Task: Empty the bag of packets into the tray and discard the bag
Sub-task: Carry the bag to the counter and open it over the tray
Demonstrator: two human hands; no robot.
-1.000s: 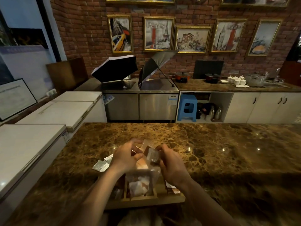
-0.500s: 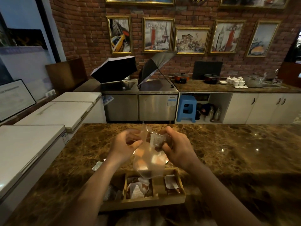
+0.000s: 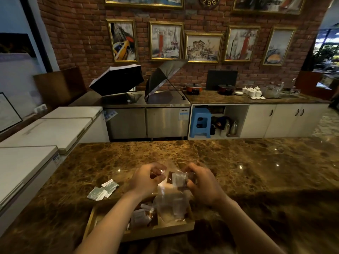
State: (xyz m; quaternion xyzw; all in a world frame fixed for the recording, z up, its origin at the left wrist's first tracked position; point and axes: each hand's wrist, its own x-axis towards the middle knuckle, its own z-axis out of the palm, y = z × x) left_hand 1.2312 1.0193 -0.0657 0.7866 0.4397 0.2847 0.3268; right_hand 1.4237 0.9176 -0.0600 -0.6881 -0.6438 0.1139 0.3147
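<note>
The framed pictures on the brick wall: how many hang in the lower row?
5. From left: the yellow taxi picture, the Paris tower picture, the building sketch, the red tower picture, and the rightmost picture. More frames above are cut off by the top edge.

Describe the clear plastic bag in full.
The bag is thin, transparent, crinkled plastic. Both hands pinch its top edge, the left hand and the right hand, so it hangs above the wooden tray on the marble counter. Pale packets show through its wall. Its lower end dips into the tray; whether it touches the packets there is unclear.
</note>
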